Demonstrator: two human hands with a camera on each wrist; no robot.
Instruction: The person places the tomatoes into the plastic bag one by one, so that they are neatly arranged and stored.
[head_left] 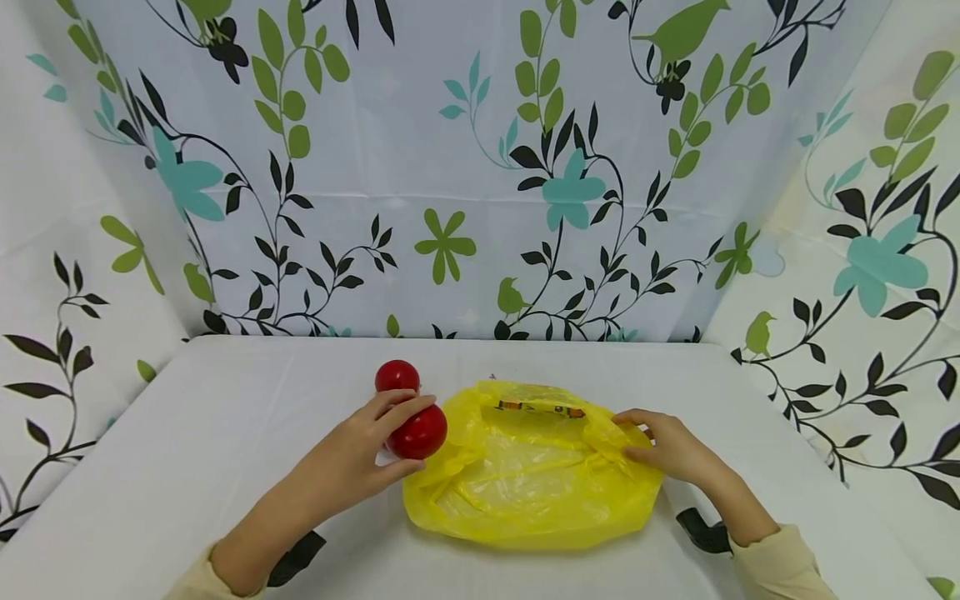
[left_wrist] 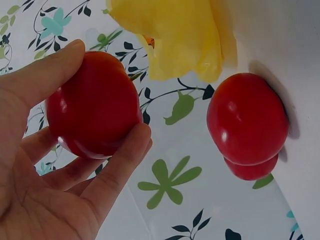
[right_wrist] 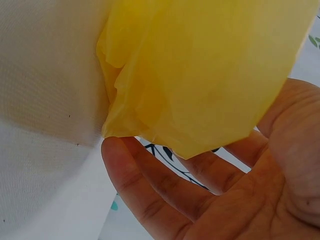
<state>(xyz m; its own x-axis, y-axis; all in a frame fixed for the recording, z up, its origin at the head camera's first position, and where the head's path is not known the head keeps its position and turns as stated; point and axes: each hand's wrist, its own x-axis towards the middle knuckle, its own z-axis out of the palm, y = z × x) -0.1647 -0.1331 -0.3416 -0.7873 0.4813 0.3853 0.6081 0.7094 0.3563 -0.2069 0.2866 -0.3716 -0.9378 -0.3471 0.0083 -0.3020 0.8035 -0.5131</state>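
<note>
My left hand [head_left: 352,454] grips a glossy red tomato [left_wrist: 95,107] between thumb and fingers, just left of a yellow plastic bag [head_left: 540,500]. Part of its green stem shows in the left wrist view. Behind it on the table stands another red tomato [head_left: 397,375]; in the left wrist view a further red round shape [left_wrist: 252,171] peeks out past this one. The bag lies with its mouth partly spread toward the back, dark and orange print on its rim. At the bag's right edge my right hand [head_left: 667,446] pinches the plastic between thumb and fingers.
A white cloth covers the table [head_left: 247,392]. Patterned curtains [head_left: 450,167] with leaves and birds close off the back and both sides. Black straps [head_left: 703,532] show by both wrists.
</note>
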